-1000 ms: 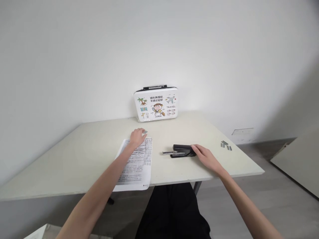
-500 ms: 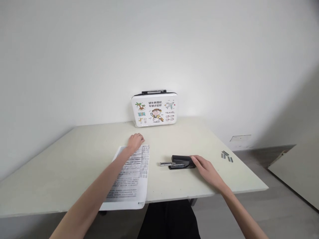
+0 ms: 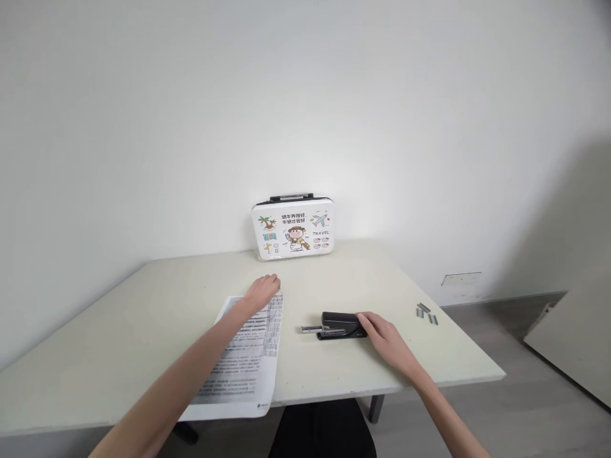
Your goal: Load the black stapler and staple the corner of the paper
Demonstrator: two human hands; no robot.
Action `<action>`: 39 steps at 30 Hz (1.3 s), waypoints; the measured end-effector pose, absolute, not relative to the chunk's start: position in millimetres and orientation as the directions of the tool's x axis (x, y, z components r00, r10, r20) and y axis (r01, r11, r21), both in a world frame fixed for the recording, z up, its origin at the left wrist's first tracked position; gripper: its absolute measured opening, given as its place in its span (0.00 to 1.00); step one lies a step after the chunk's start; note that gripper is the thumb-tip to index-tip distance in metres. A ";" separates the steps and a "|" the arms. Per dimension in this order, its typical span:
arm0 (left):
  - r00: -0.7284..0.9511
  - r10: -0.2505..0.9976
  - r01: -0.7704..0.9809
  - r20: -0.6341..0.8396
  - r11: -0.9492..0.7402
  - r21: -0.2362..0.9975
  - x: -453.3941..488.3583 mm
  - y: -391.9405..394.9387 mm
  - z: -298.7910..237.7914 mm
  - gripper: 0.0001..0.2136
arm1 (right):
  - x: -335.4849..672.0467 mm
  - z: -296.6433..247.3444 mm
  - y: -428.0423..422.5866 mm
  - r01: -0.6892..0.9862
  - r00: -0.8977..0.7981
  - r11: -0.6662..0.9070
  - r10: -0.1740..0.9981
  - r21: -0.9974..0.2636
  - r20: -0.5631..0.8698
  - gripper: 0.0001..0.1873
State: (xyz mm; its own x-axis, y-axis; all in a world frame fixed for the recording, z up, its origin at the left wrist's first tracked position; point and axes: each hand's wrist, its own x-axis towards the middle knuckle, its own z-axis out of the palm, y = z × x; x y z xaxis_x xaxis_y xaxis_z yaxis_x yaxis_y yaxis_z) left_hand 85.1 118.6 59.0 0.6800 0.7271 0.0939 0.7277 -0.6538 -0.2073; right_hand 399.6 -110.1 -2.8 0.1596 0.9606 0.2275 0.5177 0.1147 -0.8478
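My left hand is at the top right corner of a printed paper, its fingers curled closed around the corner; the fingertips are partly hidden. My forearm lies across the paper, whose lower edge hangs over the table's front. My right hand is closed round the rear end of a black stapler lying on the table. The stapler points left, and a metal staple tray sticks out of its front. Between the paper and the stapler is a strip of bare tabletop.
Several strips of staples lie near the right edge of the pale table. A white cartoon-printed case with a black handle stands at the back against the wall. A light panel stands beyond the table at the right.
The view has tilted up slightly, so everything sits lower in the picture. Both hands keep their places on the paper and the stapler.
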 end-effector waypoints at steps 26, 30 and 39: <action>0.749 0.559 0.525 0.355 -0.828 0.197 119.9 -9.5 44.2 0.19 | 411.0 -4.7 -112.3 0.562 0.129 0.168 0.949 -0.810 0.286 0.26; 0.768 0.556 0.515 0.318 -0.831 0.209 120.2 -10.7 42.4 0.18 | 410.3 -3.9 -112.6 0.557 0.125 0.170 0.951 -0.813 0.284 0.27; 0.745 0.615 0.541 0.258 -0.784 0.305 116.7 -14.7 37.7 0.15 | 409.1 -1.6 -114.2 0.565 0.133 0.159 0.951 -0.810 0.280 0.29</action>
State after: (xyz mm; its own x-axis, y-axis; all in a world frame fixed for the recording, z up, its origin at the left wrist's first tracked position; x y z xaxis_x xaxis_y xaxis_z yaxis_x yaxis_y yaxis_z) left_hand 116.7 -14.7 37.7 0.7452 0.6151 0.2576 0.5414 -0.7836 0.3048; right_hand 409.1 -114.2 -1.6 0.1332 0.9508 0.2797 0.5650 0.1590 -0.8096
